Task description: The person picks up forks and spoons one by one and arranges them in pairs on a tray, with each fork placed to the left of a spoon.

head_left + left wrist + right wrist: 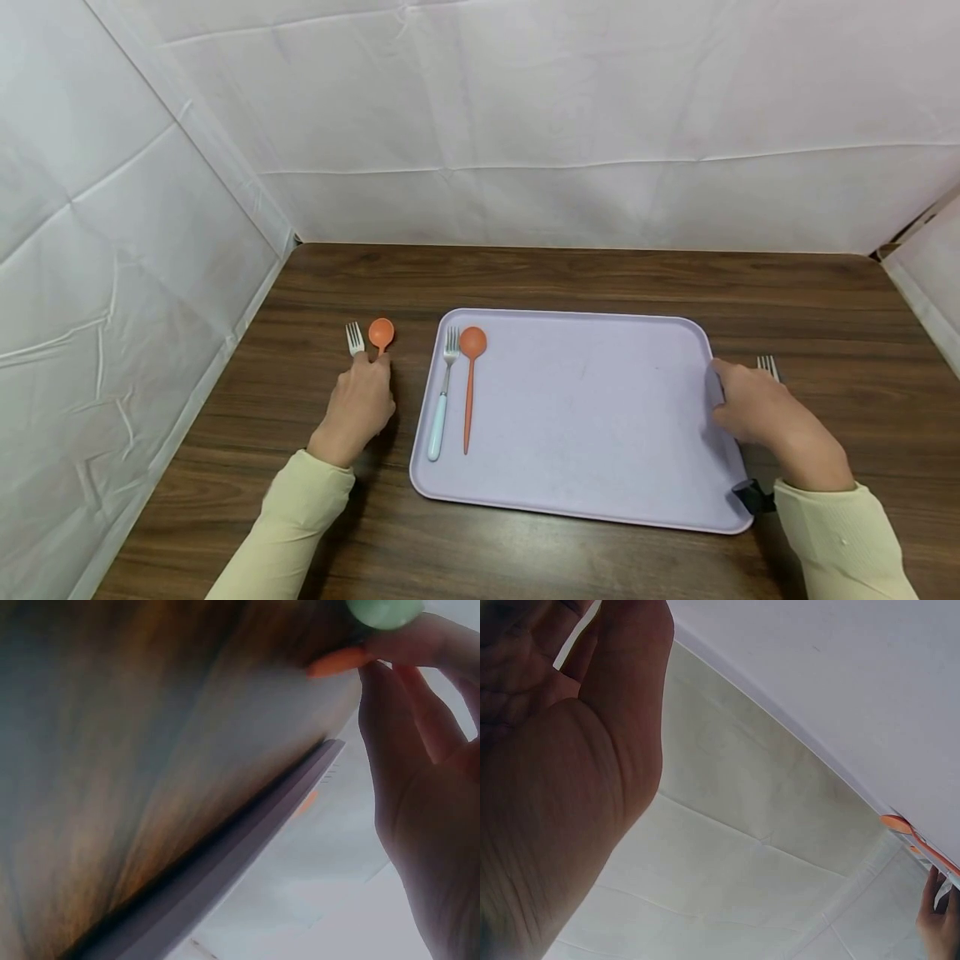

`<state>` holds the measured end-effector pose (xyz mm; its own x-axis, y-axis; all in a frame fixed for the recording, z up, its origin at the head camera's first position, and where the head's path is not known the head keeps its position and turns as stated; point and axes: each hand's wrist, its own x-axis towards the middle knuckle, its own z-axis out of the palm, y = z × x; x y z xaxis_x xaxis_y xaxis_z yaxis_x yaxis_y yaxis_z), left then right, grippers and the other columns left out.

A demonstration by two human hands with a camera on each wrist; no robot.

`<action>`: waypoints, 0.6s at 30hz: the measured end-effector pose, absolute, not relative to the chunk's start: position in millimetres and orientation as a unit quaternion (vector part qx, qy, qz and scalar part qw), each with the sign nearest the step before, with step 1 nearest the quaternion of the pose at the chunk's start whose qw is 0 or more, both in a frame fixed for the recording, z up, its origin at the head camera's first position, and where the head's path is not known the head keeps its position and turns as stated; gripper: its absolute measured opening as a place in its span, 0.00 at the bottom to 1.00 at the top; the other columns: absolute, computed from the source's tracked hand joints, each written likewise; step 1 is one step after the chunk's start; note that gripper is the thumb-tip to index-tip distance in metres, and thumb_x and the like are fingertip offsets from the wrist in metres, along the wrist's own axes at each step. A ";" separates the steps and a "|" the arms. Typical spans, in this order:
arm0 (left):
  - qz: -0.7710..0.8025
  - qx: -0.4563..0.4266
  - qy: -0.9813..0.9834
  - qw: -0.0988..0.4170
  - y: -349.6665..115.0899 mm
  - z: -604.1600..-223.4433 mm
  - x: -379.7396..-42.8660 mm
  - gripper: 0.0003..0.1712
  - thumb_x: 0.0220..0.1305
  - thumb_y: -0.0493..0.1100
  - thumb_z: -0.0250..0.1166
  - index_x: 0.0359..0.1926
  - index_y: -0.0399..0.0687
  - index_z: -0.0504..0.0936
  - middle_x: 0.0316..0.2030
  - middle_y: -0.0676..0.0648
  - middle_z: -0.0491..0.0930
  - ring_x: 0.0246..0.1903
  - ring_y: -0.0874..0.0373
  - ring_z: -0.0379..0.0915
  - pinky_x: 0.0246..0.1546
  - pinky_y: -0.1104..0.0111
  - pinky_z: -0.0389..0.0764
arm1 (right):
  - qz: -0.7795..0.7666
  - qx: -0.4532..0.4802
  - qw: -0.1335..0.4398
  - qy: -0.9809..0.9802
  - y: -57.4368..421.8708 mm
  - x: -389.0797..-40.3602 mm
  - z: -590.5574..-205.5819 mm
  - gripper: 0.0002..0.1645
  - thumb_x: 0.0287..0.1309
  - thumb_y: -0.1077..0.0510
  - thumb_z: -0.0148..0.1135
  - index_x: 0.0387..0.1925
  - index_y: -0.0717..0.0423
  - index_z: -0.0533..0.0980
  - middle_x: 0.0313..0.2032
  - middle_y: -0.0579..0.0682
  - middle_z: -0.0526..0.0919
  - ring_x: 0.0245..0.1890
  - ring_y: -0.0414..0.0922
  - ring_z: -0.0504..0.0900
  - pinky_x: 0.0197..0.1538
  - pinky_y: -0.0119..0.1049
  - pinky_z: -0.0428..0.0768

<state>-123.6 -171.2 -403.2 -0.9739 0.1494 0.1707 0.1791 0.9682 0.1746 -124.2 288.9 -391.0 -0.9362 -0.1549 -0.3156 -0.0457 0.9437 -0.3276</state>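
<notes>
Though wide, tray [585, 408] with fork [440, 414], spoon [472, 345]

From twelve o'clock right round the dial, I can read no lettering, label, brand, number or sign, whether looking from my head or from either of my wrists.

On the tray [585, 417] between my left hand [357, 402] and right hand [768, 412], a fork [442, 402] lay left of a spoon [469, 392].

Right grip [574, 746] at pale tray [817, 682]; orange spoon [895, 823] at far edge.
</notes>
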 end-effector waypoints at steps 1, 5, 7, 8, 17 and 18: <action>-0.097 -0.082 -0.989 0.081 -171.5 -403.2 -123.6 0.16 0.48 0.29 0.60 0.42 0.28 0.77 0.30 0.32 0.71 0.19 0.41 0.72 0.16 0.54 0.74 | -0.160 -0.052 0.171 0.971 288.9 -124.1 -391.1 0.39 0.43 0.69 0.57 0.57 0.83 0.56 0.44 0.81 0.69 0.26 0.55 0.74 0.20 0.38 0.71; -0.098 -0.076 -0.988 0.095 -173.1 -403.1 -121.7 0.11 0.48 0.29 0.59 0.36 0.29 0.76 0.30 0.32 0.70 0.18 0.42 0.70 0.17 0.54 0.74 | -0.164 -0.052 0.170 0.970 288.9 -123.7 -390.9 0.40 0.43 0.69 0.56 0.58 0.83 0.55 0.43 0.81 0.69 0.26 0.55 0.74 0.19 0.37 0.71; -0.094 -0.068 -0.988 0.103 -174.4 -403.6 -120.4 0.11 0.48 0.29 0.60 0.36 0.29 0.77 0.31 0.32 0.70 0.19 0.42 0.69 0.18 0.53 0.73 | -0.164 -0.053 0.169 0.970 288.9 -123.7 -390.7 0.40 0.43 0.69 0.56 0.58 0.83 0.55 0.44 0.81 0.69 0.26 0.55 0.74 0.20 0.38 0.71; -0.093 -0.063 -0.988 0.108 -175.0 -403.6 -119.5 0.11 0.47 0.29 0.60 0.36 0.29 0.76 0.31 0.32 0.70 0.20 0.41 0.69 0.18 0.52 0.73 | -0.163 -0.053 0.169 0.971 288.9 -123.8 -390.5 0.40 0.43 0.69 0.57 0.58 0.83 0.55 0.44 0.81 0.68 0.27 0.56 0.74 0.20 0.38 0.71; -0.064 -0.022 -0.993 0.096 -181.6 -403.4 -114.9 0.10 0.45 0.31 0.64 0.31 0.32 0.74 0.28 0.34 0.67 0.25 0.39 0.68 0.14 0.51 0.72 | -0.161 -0.055 0.165 0.971 288.7 -124.7 -390.6 0.39 0.42 0.69 0.56 0.57 0.83 0.56 0.44 0.81 0.69 0.27 0.56 0.74 0.22 0.38 0.72; -0.062 -0.021 -0.994 0.087 -182.2 -403.3 -115.0 0.11 0.45 0.31 0.65 0.31 0.32 0.73 0.28 0.35 0.67 0.24 0.40 0.69 0.14 0.52 0.72 | -0.161 -0.055 0.166 0.971 288.7 -124.6 -390.6 0.39 0.42 0.69 0.56 0.57 0.83 0.56 0.44 0.81 0.69 0.27 0.56 0.75 0.22 0.39 0.72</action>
<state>-115.0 -182.2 -403.3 -0.9841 0.0308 0.1748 0.0523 0.9914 0.1197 -124.6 288.7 -390.6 -0.9388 -0.1607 -0.3047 -0.0536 0.9420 -0.3314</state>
